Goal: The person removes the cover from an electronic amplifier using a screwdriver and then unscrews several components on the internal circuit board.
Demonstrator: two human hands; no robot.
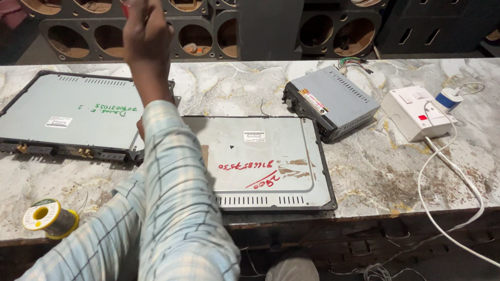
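Marble worktop [380, 170] carries two flat metal chassis. One hand [146, 26] reaches toward the shelf, closed on something small and red; which hand is unclear.

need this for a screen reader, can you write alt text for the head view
A person's left hand, on a plaid-sleeved arm, is raised above a marble-topped bench, with something small and red barely showing at its fingers. Two flat grey metal units lie below, a smaller grey box and white socket box to the right, a solder spool near the edge.
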